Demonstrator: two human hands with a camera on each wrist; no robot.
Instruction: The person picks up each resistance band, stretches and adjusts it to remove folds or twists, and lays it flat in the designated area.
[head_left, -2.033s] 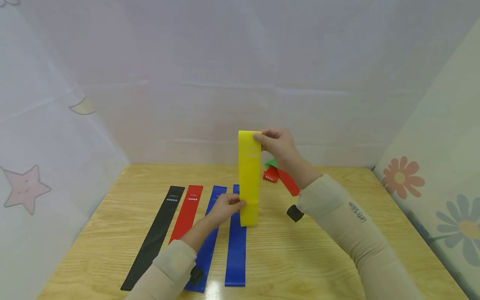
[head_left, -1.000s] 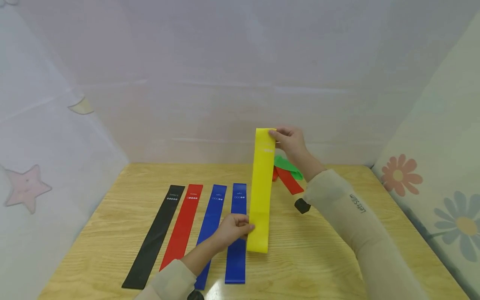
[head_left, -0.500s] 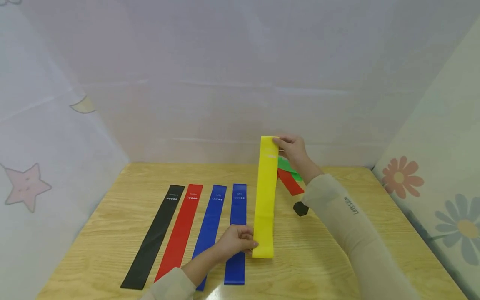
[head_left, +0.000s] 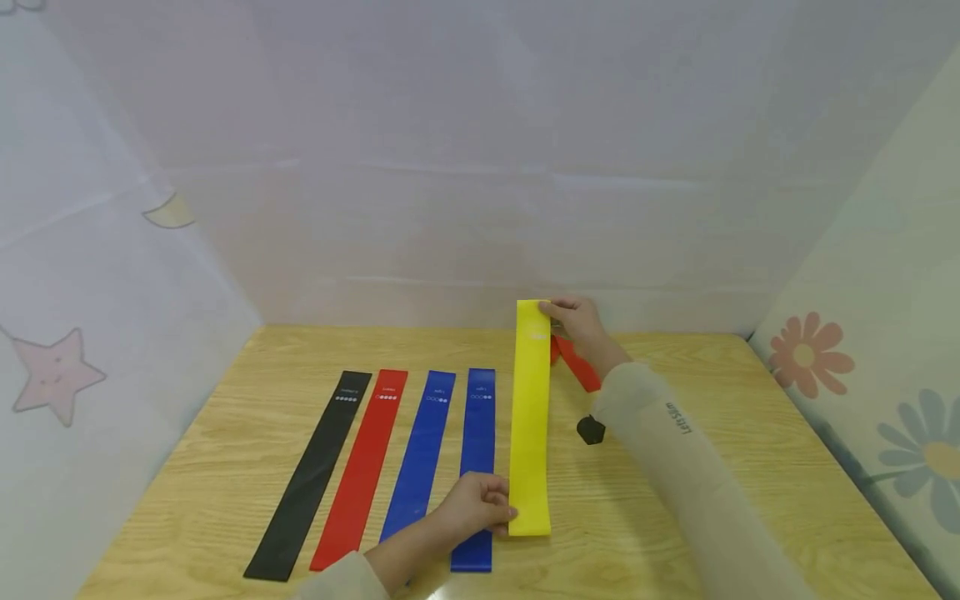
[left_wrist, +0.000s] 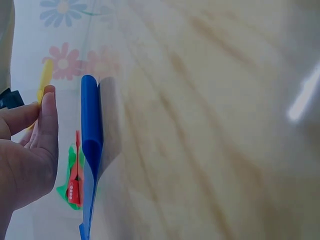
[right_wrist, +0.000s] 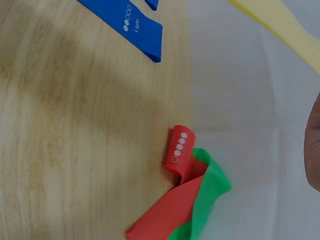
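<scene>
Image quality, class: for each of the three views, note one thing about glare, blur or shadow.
Head view: sharp, with a bright glare patch on the table near its front edge. Left wrist view: soft and streaky, the blue band casting a shadow on the wood, a white glare streak at right. Right wrist view: sharp on the crumpled red band, with broad soft shadows across the wood.

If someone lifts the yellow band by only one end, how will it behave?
The yellow resistance band would probably hang limp: it looks thin and flat, and stays straight only between the right hand and left hand. It seems light. The crumpled red band nearby suggests such bands fold easily.
</scene>
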